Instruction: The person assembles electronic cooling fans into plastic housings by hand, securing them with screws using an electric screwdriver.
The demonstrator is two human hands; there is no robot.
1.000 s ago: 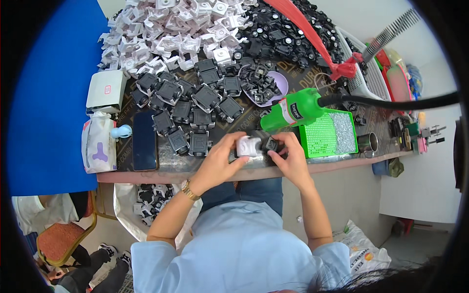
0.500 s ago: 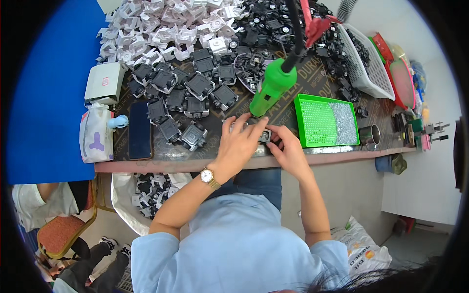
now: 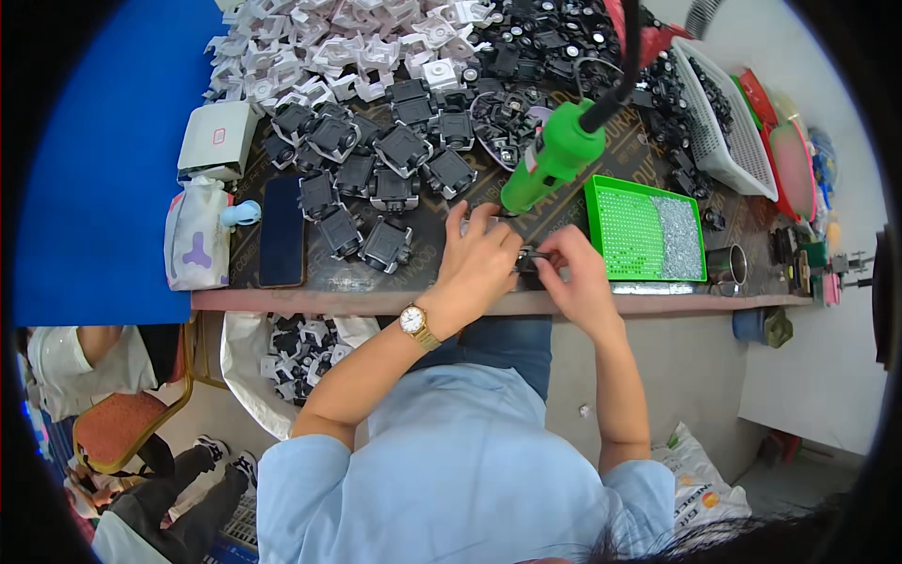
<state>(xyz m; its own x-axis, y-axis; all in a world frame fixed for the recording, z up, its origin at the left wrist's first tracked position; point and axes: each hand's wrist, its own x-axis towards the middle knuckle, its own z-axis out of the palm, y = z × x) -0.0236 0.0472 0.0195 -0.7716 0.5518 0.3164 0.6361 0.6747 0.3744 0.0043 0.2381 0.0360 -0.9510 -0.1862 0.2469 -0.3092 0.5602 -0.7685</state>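
Near the table's front edge my left hand (image 3: 474, 261) is closed over a plastic part, mostly hidden, with a pale bit showing beneath its fingers. Beside it, my right hand (image 3: 580, 277) is closed in a pinch at a small dark piece (image 3: 531, 258), which reaches toward the left thumb. A green electric screwdriver (image 3: 552, 158) hangs tilted just above, its lower end by the left fingertips. To the right lies a green tray (image 3: 628, 235) with a grid of holes and many small silvery screws. Several assembled black-and-grey parts (image 3: 387, 244) lie left of my hands.
Heaps of white plastic parts (image 3: 348, 47) and black wheeled parts (image 3: 536, 42) cover the back. A phone (image 3: 283, 232), tissue pack (image 3: 197, 246) and white box (image 3: 216, 141) stand left. At right are a white basket (image 3: 719, 141) and metal cup (image 3: 727, 267). A sack of parts (image 3: 249, 376) hangs below.
The view has shifted, so the table things appear slightly right and up. My right hand has drawn back from the part under the left hand, with a small dark piece at its fingertips.
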